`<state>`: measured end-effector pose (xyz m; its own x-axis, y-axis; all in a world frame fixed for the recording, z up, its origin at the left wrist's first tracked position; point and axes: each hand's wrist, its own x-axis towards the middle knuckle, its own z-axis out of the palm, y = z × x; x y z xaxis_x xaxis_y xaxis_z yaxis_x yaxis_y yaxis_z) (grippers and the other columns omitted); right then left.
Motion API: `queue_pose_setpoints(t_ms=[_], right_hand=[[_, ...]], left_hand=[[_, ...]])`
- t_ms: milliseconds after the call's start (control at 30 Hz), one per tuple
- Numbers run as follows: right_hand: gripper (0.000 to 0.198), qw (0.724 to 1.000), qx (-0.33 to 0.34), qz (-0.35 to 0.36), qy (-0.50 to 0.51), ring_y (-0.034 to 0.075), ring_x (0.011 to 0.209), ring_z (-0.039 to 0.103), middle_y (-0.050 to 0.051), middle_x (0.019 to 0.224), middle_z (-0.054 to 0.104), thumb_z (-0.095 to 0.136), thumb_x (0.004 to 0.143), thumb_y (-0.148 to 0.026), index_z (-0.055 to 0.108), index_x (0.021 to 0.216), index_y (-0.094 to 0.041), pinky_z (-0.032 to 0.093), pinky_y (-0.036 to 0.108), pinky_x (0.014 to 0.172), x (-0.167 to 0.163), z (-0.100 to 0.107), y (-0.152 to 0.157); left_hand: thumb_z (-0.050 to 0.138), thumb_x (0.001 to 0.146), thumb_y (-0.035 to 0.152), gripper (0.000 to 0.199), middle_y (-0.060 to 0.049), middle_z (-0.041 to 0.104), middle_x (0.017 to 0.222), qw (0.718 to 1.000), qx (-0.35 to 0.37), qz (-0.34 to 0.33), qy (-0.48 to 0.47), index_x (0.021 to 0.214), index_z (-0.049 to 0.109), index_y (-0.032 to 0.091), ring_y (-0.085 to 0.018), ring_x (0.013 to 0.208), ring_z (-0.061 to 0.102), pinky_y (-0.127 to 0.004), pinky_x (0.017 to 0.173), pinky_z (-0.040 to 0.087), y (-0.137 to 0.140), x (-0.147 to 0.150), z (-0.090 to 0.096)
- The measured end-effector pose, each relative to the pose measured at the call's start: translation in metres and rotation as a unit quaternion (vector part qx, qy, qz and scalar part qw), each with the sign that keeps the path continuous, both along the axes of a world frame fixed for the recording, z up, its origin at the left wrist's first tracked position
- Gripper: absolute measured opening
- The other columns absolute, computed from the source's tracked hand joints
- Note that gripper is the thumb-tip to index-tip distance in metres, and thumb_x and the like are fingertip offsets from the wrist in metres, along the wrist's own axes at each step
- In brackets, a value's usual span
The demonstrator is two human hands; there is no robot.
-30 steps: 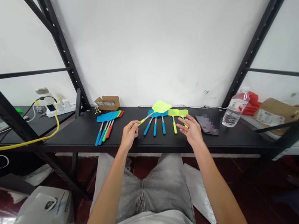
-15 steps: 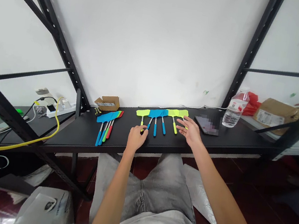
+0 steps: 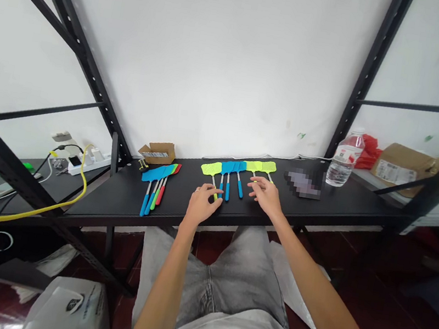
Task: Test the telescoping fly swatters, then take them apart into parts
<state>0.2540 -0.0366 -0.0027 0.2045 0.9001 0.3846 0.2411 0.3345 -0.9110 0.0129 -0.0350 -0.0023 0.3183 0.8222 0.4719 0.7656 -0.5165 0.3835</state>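
Observation:
A row of fly swatters lies across the black tabletop, heads toward the wall. My left hand [image 3: 201, 206] has its thumb and fingers closed about the handle of the leftmost yellow-green fly swatter [image 3: 211, 169]. Beside it are several blue fly swatters [image 3: 236, 166] with overlapping heads. At the right end of the row lie two more yellow-green fly swatters [image 3: 261, 167]. My right hand [image 3: 265, 195] hovers over their handles, fingers apart, and hides part of them. Farther left, a fanned stack of blue, green and red fly swatters [image 3: 158, 172] rests on its own.
A small open cardboard box [image 3: 157, 152] and a black-and-yellow clip [image 3: 143, 165] are behind the left stack. To the right lie a blurred-out dark phone-like object [image 3: 303, 183] and a water bottle [image 3: 345, 158]. Black rack posts [image 3: 366, 82] frame both sides; a yellow cable [image 3: 85, 176] crosses at left.
The leftmost yellow-green fly swatter has turned, its handle end shifting right and nearer me with my left hand. My right hand has moved left and slightly toward me.

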Motion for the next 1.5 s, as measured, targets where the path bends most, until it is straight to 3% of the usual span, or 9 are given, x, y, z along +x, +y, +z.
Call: queue_pose_setpoints(t_ms=[133,500,867,1367,1500], right_hand=[[0.023,0.999,0.015,0.005,-0.046,0.013,0.061,0.067,0.004,0.096,0.073,0.054,0.084,-0.030,0.067,0.102,-0.025,0.050,0.023,0.052,-0.004,-0.006,0.001],[0.023,0.997,-0.001,0.017,-0.072,0.012,0.063,0.068,0.003,0.099,0.074,0.053,0.085,-0.029,0.067,0.102,-0.022,0.051,0.021,0.055,-0.001,-0.009,0.004],[0.023,0.996,0.001,0.017,-0.085,0.013,0.062,0.069,0.004,0.098,0.074,0.052,0.085,-0.027,0.067,0.102,-0.021,0.050,0.022,0.057,0.000,-0.013,0.008],[0.022,0.996,0.000,0.015,-0.093,0.013,0.062,0.069,0.003,0.096,0.074,0.053,0.085,-0.029,0.068,0.099,-0.022,0.049,0.023,0.057,-0.001,-0.009,0.004],[0.022,0.995,0.001,0.014,-0.094,0.013,0.063,0.069,0.003,0.097,0.074,0.053,0.085,-0.029,0.068,0.099,-0.022,0.049,0.023,0.056,-0.001,-0.009,0.003]], left_hand=[[0.051,0.093,0.037,0.029,-0.001,0.060,0.135,0.999,0.001,-0.022,0.037,0.114,0.071,0.036,-0.030,0.118,0.053,-0.044,0.094,0.041,0.001,0.001,0.000],[0.049,0.095,0.042,0.034,-0.005,0.063,0.129,0.994,-0.007,0.065,0.082,0.120,0.069,0.031,-0.027,0.112,0.054,-0.037,0.089,0.042,-0.002,0.008,0.002],[0.048,0.094,0.032,0.037,0.002,0.055,0.143,0.997,-0.013,0.017,0.077,0.127,0.065,0.033,-0.027,0.121,0.053,-0.041,0.099,0.043,0.003,0.002,0.001],[0.049,0.095,0.028,0.033,-0.004,0.063,0.130,0.997,0.017,0.018,0.069,0.121,0.068,0.029,-0.025,0.111,0.058,-0.039,0.094,0.046,0.008,0.002,-0.005],[0.044,0.094,0.019,0.037,-0.005,0.064,0.126,0.998,0.026,0.008,0.052,0.118,0.070,0.027,-0.025,0.107,0.059,-0.038,0.092,0.048,0.006,0.000,-0.006]])
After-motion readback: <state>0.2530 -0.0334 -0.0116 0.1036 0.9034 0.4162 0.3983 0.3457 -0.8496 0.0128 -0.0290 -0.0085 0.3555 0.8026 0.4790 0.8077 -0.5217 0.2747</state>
